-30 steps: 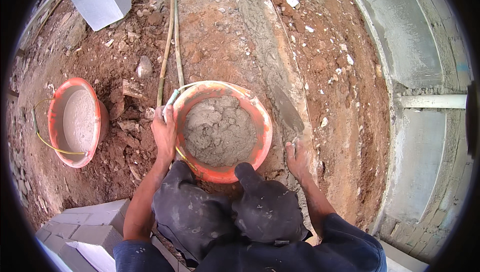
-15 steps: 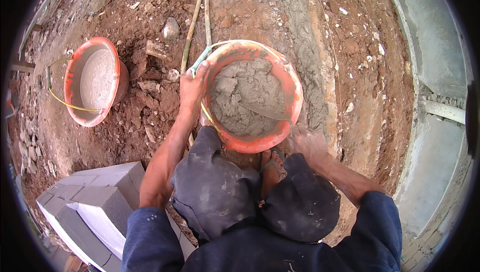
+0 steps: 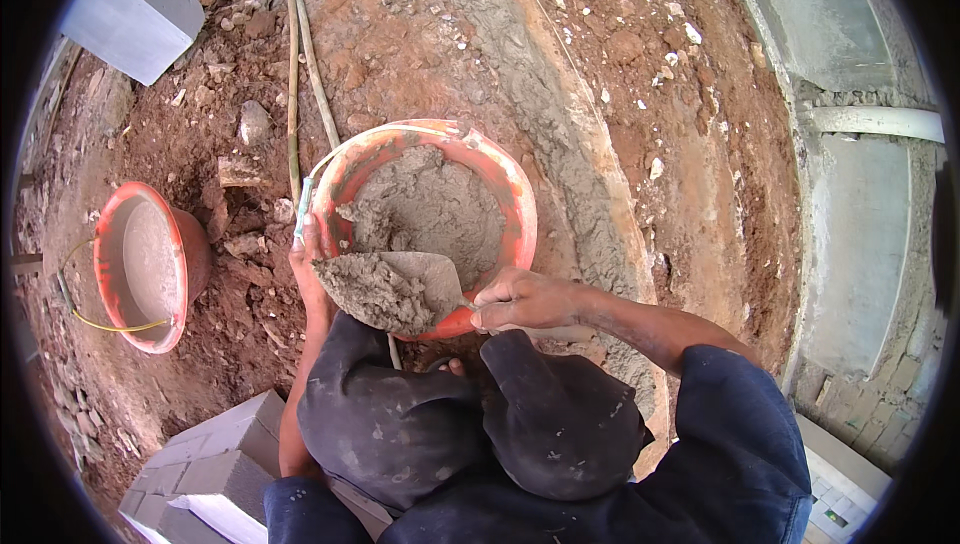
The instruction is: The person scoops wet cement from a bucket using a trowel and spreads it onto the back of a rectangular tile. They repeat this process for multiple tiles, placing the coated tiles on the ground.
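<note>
An orange bucket (image 3: 520, 206) of grey mortar (image 3: 440, 199) stands before my knees, its rim smeared with mortar. My right hand (image 3: 520, 299) is closed round the handle of a trowel (image 3: 432, 272). Heaped mortar covers the left part of its blade, over the bucket's near rim. My left hand (image 3: 312, 269) grips the bucket's left side by the green sleeve of its handle (image 3: 304, 206); the trowel load partly hides the fingers.
A second orange bucket (image 3: 190, 254) with grey slurry sits tilted at the left. Grey blocks (image 3: 215, 474) are stacked at lower left, and a pale block (image 3: 135, 24) lies far left. Two poles (image 3: 312, 64) extend beyond the bucket. A mortar strip (image 3: 545, 94) runs along the soil; concrete panels (image 3: 850, 254) stand right.
My right hand has lifted the trowel out of the mortar with a load and swung it left over the near rim. The view has shifted, so the bucket appears lower and further left.
</note>
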Demonstrator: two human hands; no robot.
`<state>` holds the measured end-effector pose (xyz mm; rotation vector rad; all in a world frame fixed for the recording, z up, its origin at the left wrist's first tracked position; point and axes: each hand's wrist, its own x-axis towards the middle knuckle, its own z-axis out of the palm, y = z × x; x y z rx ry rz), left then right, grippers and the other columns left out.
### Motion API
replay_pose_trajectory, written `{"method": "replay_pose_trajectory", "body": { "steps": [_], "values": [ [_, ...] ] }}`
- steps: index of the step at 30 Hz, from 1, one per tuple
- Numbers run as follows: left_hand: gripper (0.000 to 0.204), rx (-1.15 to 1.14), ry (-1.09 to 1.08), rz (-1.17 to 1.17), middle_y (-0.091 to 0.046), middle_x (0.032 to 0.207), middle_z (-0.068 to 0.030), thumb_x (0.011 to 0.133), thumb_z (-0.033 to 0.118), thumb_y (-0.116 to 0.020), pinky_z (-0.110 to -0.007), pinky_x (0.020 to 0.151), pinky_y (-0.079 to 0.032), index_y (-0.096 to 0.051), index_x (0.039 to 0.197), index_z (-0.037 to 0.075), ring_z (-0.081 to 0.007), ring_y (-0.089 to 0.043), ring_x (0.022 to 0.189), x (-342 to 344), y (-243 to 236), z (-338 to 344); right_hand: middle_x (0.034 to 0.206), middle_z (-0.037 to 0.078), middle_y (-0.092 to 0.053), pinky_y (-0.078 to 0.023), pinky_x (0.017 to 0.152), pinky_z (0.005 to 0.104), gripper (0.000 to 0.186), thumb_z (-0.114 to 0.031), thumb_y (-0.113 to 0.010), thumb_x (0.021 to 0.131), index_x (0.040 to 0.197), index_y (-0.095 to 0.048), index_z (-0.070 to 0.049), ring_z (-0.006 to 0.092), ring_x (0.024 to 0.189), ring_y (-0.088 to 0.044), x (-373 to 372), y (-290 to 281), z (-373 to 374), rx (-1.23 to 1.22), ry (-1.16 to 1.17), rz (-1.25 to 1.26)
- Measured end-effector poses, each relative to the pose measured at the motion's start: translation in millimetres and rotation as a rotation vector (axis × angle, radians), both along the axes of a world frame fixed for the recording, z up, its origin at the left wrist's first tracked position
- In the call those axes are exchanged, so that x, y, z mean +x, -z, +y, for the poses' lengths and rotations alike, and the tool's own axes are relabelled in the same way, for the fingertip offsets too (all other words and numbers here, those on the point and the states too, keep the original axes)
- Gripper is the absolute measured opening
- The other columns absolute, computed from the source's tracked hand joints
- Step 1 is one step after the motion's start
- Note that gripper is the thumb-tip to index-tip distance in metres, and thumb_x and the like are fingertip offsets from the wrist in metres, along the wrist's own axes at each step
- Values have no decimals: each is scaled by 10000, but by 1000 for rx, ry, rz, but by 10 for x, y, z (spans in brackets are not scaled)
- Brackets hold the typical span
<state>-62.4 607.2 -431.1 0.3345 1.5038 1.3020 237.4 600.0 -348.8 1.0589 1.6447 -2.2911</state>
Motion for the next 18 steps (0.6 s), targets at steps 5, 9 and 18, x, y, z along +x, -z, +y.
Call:
{"method": "replay_pose_trajectory", "body": {
  "steps": [5,9,18],
  "values": [
    [455,7,47,176,-675,1045,-91,987,381,-596,-322,766,-508,-636,1154,-40,-155,-622,872,-8,20,45,696,54,-555,-458,593,304,305,-282,-549,983,874,-603,-2,143,617,-542,246,-209,-106,-375,323,-5],
    [456,-31,39,232,-678,1022,-84,988,378,-596,-308,774,-492,-646,1132,-52,-148,-615,863,28,-48,69,728,70,-577,-482,599,298,245,-230,-576,960,908,-604,8,143,626,-574,686,-378,-245,-276,663,-117],
    [483,-45,60,233,-679,1038,-84,976,392,-609,-311,812,-486,-636,1175,-48,-159,-615,906,69,-42,25,999,265,-619,-495,801,496,378,-249,-625,878,1110,-598,49,456,935,-617,1331,1808,-673,996,806,-1135]
  ]
}}
